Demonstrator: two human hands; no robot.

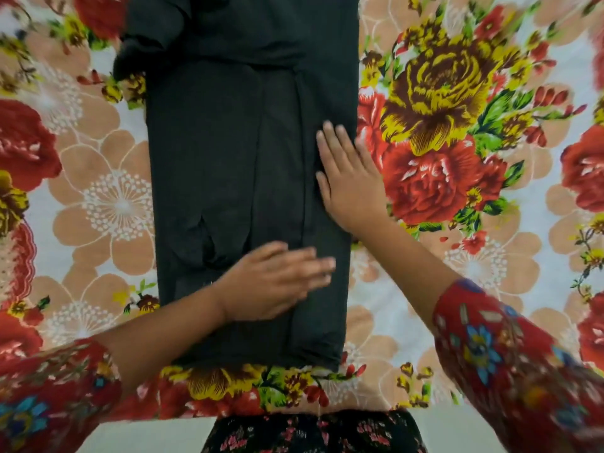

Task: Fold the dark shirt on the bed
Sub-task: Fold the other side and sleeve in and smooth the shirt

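Floral printed bed sheet [457, 109]: soft footing noted. Dark long narrow shirt [228, 158] laid lengthwise at centre, sides folded in. Left hand [271, 282] blurred, fingers flat, nothing gripped; right hand [349, 178] spread flat on right edge. Risk judged: layers dragged askew by smoothing (upper-left bunch loose).

dark shirt [228, 158] top cut off, left hand [271, 282] fingers [313, 259] blurred, perhaps moving
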